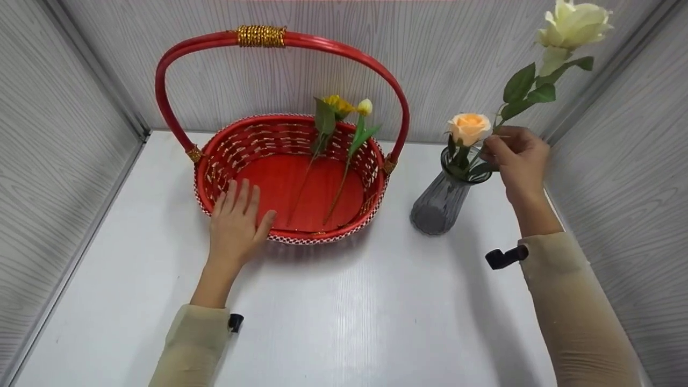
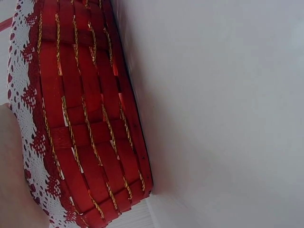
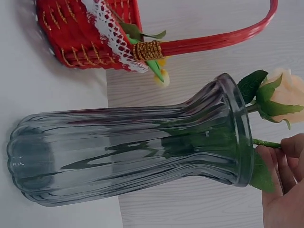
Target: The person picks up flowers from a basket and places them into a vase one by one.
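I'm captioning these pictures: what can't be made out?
- Head view: part of the basket rim, hidden by the left hand.
- Head view: part of the vase mouth, hidden by the orange rose and leaves.
- Left wrist view: most of the left hand, cut off by the left edge.
- Right wrist view: the white rose's bloom, beyond the right edge.

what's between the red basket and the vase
Only a bare strip of white tabletop lies between the red basket and the vase; the head view shows nothing standing in that gap.
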Demonstrator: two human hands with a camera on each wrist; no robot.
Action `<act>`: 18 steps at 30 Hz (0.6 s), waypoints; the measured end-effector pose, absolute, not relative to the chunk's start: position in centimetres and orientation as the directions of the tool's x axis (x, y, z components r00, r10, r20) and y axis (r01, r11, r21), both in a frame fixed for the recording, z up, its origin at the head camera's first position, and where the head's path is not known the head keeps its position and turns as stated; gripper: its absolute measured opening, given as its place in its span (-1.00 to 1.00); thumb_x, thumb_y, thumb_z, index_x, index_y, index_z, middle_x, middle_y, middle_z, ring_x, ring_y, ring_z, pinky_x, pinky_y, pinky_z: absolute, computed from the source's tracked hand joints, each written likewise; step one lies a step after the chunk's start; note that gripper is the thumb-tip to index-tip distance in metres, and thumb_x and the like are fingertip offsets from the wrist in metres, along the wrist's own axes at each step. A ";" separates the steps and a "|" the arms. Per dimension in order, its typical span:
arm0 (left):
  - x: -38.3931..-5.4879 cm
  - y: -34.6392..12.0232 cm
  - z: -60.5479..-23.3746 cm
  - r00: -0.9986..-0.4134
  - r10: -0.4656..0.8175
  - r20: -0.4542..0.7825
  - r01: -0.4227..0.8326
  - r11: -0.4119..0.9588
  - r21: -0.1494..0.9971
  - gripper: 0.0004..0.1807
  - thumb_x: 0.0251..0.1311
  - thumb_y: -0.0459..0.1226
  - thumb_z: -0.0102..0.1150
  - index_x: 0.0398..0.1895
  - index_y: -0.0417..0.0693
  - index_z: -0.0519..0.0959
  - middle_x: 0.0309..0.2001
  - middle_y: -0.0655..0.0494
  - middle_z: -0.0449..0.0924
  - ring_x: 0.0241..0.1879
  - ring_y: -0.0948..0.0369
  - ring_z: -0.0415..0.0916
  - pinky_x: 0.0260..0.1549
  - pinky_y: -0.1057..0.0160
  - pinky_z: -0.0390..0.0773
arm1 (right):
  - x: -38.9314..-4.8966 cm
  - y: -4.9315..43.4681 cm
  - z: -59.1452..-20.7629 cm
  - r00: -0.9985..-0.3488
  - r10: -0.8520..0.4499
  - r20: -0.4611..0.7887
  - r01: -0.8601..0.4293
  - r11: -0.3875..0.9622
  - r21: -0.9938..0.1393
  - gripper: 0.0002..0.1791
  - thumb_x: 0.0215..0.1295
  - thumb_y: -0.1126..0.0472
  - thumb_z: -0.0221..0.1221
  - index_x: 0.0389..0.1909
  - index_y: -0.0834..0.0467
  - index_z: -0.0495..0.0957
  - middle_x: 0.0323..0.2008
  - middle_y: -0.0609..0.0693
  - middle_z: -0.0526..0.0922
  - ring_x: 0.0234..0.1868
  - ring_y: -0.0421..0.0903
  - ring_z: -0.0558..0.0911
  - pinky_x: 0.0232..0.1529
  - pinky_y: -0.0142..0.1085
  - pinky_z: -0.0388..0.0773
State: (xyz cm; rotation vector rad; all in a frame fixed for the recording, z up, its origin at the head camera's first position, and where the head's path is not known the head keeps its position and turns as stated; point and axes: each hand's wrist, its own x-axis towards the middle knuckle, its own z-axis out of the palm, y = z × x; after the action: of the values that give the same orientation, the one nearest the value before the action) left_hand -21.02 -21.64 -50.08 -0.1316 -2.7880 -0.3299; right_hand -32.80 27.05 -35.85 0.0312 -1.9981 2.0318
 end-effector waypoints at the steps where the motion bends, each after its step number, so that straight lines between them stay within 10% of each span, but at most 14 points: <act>1: -21.0 -21.7 -50.0 -0.941 0.052 0.334 0.129 0.968 0.214 -0.19 0.39 0.17 -0.14 0.54 -0.12 0.15 0.54 -0.17 0.08 0.56 -0.15 -0.13 0.51 -0.14 -0.13 | -32.8 27.1 -35.9 -0.961 0.187 0.205 -0.207 0.007 -0.978 -0.77 0.21 0.34 0.36 -0.15 0.31 0.60 -0.33 0.10 0.66 -0.38 -0.09 0.69 -0.31 -0.37 0.71; 18: -21.0 -21.6 -50.1 -0.940 0.058 0.336 0.132 0.970 0.203 -0.19 0.40 0.19 -0.18 0.55 -0.10 0.15 0.54 -0.17 0.08 0.57 -0.14 -0.15 0.51 -0.13 -0.12 | -32.5 27.1 -35.2 -0.984 0.135 0.120 -0.112 0.067 -0.991 -0.84 0.21 0.36 0.31 -0.26 0.36 0.58 -0.47 0.08 0.72 -0.51 -0.12 0.70 -0.40 -0.33 0.71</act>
State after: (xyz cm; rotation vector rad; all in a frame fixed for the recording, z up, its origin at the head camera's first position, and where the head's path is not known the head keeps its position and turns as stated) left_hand -21.04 -21.62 -50.10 -0.1384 -2.7861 -0.3182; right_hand -32.52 27.11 -35.21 -0.0239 -2.1553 2.0298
